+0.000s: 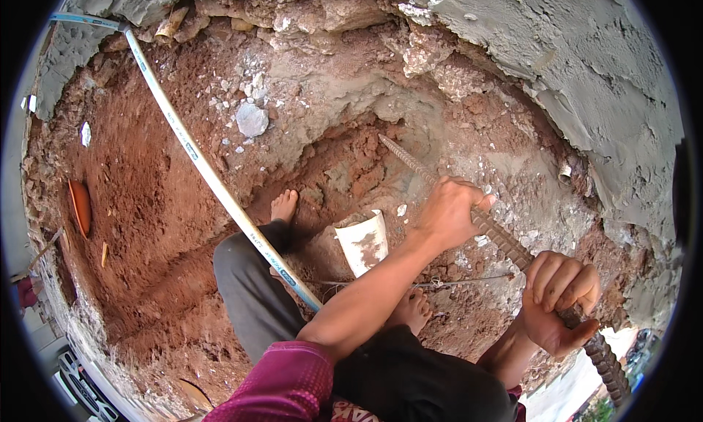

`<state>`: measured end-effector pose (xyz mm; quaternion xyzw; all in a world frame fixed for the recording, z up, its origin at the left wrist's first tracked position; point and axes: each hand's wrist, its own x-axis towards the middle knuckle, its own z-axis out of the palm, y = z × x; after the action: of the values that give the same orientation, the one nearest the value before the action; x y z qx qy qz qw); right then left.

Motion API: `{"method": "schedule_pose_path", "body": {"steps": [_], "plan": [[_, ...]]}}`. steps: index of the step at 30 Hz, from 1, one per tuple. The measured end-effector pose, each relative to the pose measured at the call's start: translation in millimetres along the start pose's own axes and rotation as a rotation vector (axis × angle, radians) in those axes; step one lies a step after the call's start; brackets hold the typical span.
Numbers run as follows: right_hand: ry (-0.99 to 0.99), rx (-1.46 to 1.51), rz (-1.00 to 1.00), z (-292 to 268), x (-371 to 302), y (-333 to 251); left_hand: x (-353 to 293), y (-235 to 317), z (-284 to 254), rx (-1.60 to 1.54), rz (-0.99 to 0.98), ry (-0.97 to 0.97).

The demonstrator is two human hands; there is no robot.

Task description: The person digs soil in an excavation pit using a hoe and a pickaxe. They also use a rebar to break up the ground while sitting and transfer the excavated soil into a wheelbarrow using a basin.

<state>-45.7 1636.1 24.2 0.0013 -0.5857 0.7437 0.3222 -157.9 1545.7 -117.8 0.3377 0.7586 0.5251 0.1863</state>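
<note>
A long ribbed steel rebar slants from the dug hollow in the red earth down to the lower right. My left hand is wrapped round its upper part. Further down the bar, my right hand grips it with curled fingers. The far tip of the rebar touches or hangs just over the loose reddish soil; I cannot tell which. Left of my left forearm, a white piece of cut plastic, smeared with dirt, lies near my bare feet.
A pale pipe with blue marks crosses the pit to my knee. A thin metal rod lies below the hands. White stones are scattered ahead. An orange dish-like piece sits far left. Grey plastered wall curves round the right.
</note>
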Motion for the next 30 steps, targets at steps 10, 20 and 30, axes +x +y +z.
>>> {"method": "schedule_pose_path", "body": {"steps": [10, 20, 30], "plan": [[0.062, -0.026, 0.008, 12.3, -34.0, -46.6, -54.2, 21.5, 6.6, -0.020, 0.056, -0.102], [0.015, -0.125, 0.013, 27.2, -2.5, 1.2, -0.5, -11.8, -0.6, -0.149, 0.025, -0.021], [0.043, -0.111, 0.035, 49.5, -7.1, -18.1, -37.5, 2.4, -36.2, -0.024, -0.062, -0.167]]}}
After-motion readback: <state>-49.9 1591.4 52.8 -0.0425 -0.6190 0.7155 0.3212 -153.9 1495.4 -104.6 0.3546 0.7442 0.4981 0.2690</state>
